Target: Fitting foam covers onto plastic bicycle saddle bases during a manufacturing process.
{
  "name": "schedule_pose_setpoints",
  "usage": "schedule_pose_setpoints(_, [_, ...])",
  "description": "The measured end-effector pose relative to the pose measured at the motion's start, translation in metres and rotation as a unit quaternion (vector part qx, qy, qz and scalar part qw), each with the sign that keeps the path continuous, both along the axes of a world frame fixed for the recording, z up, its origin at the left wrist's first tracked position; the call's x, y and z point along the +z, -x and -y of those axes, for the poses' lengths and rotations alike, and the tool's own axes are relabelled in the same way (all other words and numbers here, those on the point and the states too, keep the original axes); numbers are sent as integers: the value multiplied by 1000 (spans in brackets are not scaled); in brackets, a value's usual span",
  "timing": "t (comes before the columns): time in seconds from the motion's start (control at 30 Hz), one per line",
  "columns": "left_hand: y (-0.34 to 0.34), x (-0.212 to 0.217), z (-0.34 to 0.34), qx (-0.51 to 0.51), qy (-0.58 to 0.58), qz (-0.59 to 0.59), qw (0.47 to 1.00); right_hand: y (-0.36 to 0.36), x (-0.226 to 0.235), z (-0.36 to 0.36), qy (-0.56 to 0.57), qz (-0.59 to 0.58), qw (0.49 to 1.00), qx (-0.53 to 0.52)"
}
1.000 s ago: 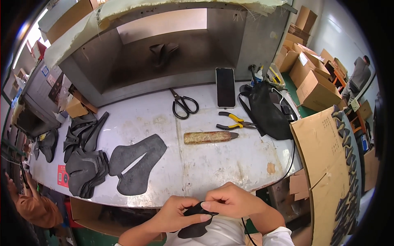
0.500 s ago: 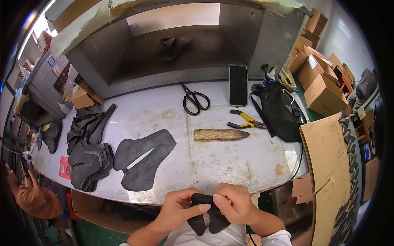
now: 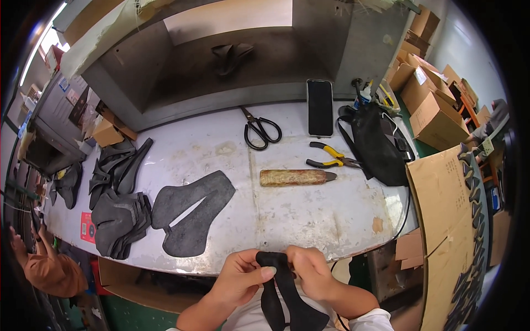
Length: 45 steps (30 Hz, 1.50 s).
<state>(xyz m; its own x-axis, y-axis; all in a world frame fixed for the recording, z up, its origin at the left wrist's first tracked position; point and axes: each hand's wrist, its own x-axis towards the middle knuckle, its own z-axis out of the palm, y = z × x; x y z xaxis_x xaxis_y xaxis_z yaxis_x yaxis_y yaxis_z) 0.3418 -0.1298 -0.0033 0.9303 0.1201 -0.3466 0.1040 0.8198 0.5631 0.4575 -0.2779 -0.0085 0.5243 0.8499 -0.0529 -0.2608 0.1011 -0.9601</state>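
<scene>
A black cut piece of soft material [image 3: 284,292], forked into two long legs, is held just below the near edge of a pale, worn bench [image 3: 309,215], close to the person's body. Its joined upper end is pinched between both hands, while the two legs hang down and spread apart toward the lower edge of the view.

The left hand [image 3: 240,278] is closed on the upper left side of the piece, with the thumb laid across its front. The right hand [image 3: 312,270] is closed on the upper right side, its fingers [image 3: 295,262] curled over the top edge. The two hands nearly touch, with the piece between them.

On the bench, near its near-left part, a larger dark grey forked piece [image 3: 190,212] is laid flat. A stack of similar dark pieces [image 3: 118,220] is piled toward the left edge, with further dark pieces [image 3: 118,165] behind it.

Near the middle of the bench, a short brownish tool with a dark tip [image 3: 295,177] is laid on its side. Yellow-handled pliers [image 3: 331,157] are set just behind it. Black-handled scissors [image 3: 259,129] and a dark phone [image 3: 319,107] are placed toward the far edge. A black bag [image 3: 378,143] is set at the right edge, beside a tall sheet of cardboard [image 3: 441,220].
</scene>
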Motion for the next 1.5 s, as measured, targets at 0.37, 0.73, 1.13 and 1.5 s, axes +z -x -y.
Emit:
schedule_pose_setpoints(0.37, [-10, -4, 0, 17, 54, -11, 998, -6, 0, 7, 37, -179, 981, 69])
schedule_pose_setpoints(0.73, [-9, -5, 3, 68, -7, 16, 998, -5, -13, 11, -49, -25, 982, 183])
schedule_pose_setpoints(1.13, [-13, -12, -6, 65, -48, -41, 996, -1, -27, 23, -34, 25, 987, 155])
schedule_pose_setpoints(1.5, [-10, -13, -17, 96, -85, -28, 991, 3, -47, 40, -3, -13, 963, 270])
